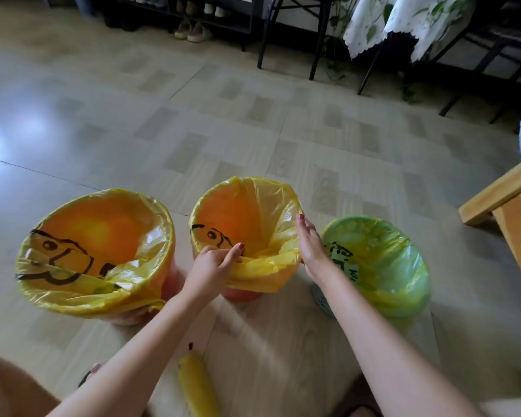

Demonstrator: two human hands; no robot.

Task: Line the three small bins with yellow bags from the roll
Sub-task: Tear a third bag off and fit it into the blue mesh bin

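Three small bins stand in a row on the floor, each with a yellow bag folded over its rim. The left bin (97, 254) and the middle bin (244, 206) are orange; the right bin (379, 266) is green. My left hand (214, 266) pinches the bag's edge at the middle bin's near rim. Along that bin's right rim my right hand (310, 242) lies with straight fingers against the bag. The yellow bag roll (196, 383) lies on the floor between my forearms.
A wooden bench (506, 200) juts in at the right. Black chair and table legs (316, 40) stand at the back, beside a shoe rack with shoes (193, 30). Tiled floor stretches beyond the bins.
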